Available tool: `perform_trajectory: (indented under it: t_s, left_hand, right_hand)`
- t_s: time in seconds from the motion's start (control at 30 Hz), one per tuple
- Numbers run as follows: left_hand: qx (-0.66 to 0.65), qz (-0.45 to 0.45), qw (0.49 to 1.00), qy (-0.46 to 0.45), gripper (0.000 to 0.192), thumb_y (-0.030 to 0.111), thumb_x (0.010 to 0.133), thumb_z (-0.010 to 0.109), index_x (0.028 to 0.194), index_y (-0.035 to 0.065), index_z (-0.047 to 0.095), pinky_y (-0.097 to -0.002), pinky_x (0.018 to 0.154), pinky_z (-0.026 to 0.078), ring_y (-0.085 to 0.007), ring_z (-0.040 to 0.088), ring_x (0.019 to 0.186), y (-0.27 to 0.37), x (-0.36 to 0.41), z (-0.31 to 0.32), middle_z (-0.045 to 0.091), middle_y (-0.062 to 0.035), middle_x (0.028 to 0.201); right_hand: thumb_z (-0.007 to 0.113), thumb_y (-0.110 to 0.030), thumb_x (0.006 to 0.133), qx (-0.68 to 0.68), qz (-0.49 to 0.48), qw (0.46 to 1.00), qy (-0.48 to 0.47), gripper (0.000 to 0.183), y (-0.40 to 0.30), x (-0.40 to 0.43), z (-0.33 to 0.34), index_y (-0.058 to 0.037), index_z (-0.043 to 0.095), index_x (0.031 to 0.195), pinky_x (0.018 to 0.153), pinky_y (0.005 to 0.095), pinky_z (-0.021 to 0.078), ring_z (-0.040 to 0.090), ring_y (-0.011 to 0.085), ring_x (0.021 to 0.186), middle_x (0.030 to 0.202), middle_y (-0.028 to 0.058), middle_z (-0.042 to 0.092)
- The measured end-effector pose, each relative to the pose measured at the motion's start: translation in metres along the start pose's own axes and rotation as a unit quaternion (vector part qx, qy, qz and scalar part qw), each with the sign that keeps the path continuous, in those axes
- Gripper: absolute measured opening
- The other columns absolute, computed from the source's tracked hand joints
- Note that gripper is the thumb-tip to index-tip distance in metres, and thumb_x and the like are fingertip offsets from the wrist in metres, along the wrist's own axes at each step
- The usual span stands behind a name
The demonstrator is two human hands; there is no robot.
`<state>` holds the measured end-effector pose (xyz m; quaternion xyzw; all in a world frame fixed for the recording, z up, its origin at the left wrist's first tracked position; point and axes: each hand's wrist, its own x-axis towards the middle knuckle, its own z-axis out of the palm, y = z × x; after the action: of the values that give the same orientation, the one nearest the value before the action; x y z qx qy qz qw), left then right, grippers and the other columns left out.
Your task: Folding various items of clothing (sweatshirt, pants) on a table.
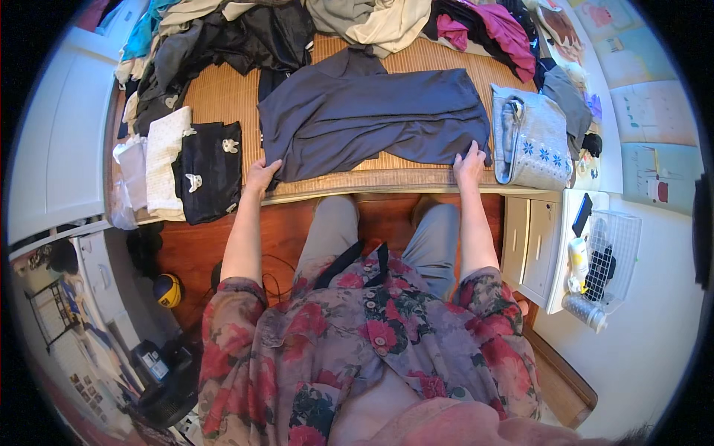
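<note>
A dark grey garment (368,117) lies spread sideways on the bamboo mat (217,92) before me, with folds running along its middle. My left hand (262,175) pinches its lower left corner between thumb and fingers. My right hand (470,163) holds its lower right edge, fingertips on the cloth. Left of it lie folded black cloth with white animal faces (212,167) and a folded cream garment (167,161). On the right is a folded light grey knit garment with blue snowflakes (532,136).
Heaped clothes (234,44) line the mat's far side, with a magenta garment (505,33) at the upper right. A white cabinet (67,122) borders the left. A small drawer unit (530,240) and a wire basket (613,256) stand at the right. A ball (168,290) rests on the floor.
</note>
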<state>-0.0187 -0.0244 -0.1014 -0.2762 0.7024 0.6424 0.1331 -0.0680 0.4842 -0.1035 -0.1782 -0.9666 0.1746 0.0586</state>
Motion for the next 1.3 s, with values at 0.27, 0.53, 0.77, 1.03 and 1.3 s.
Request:
perform_trajectory:
  t_s: [0.27,0.53,0.77,1.03,1.3]
  left_hand:
    - [-0.089,0.110,0.983,0.120,0.022,0.012,0.093,0.048,0.108,-0.0006,0.058,-0.0301,0.075,0.048,-0.0152,0.060,0.084,0.050,-0.013,0.006,0.064,-0.0059,0.096]
    - [-0.171,-0.057,0.983,-0.030,0.027,0.015,0.093,0.049,0.115,-0.0005,0.054,-0.0360,0.083,0.049,-0.0214,0.062,0.092,0.090,-0.033,-0.022,0.062,-0.0127,0.106]
    - [-0.066,-0.080,0.986,0.131,0.029,0.014,0.090,0.052,0.113,-0.0036,0.056,-0.0354,0.085,0.046,-0.0249,0.060,0.094,-0.010,-0.007,-0.001,0.062,-0.0147,0.107]
    - [-0.065,-0.077,0.989,0.108,0.028,0.013,0.091,0.050,0.113,-0.0035,0.056,-0.0339,0.081,0.047,-0.0236,0.061,0.090,-0.025,0.002,-0.003,0.064,-0.0125,0.103]
    - [-0.146,-0.103,0.980,0.083,0.027,0.015,0.090,0.055,0.111,-0.0010,0.058,-0.0332,0.082,0.047,-0.0230,0.061,0.091,-0.012,-0.013,-0.003,0.064,-0.0117,0.104]
  right_hand:
    - [0.061,-0.007,0.075,0.014,-0.140,0.990,-0.030,0.009,0.023,0.029,0.004,-0.0026,0.058,0.083,0.072,0.0460,0.0470,0.059,0.0416,0.081,0.081,0.0237,0.061]
    - [0.054,-0.006,0.076,-0.008,-0.106,0.991,0.082,0.011,0.033,0.061,-0.078,-0.0019,0.060,0.085,0.071,0.0470,0.0460,0.057,0.0411,0.078,0.079,0.0226,0.060]
    - [0.061,-0.016,0.079,0.067,-0.232,0.967,0.081,0.012,-0.022,-0.035,-0.021,-0.0050,0.059,0.082,0.071,0.0449,0.0446,0.055,0.0345,0.080,0.078,0.0163,0.057]
    - [0.072,-0.030,0.073,0.074,-0.290,0.952,-0.071,0.040,-0.098,-0.118,0.032,-0.0046,0.057,0.100,0.079,0.0436,0.0444,0.052,0.0337,0.093,0.094,0.0158,0.055]
    - [0.071,-0.018,0.073,0.195,-0.248,0.943,-0.101,0.036,-0.102,-0.109,0.041,-0.0070,0.058,0.105,0.079,0.0449,0.0452,0.056,0.0362,0.093,0.098,0.0178,0.058]
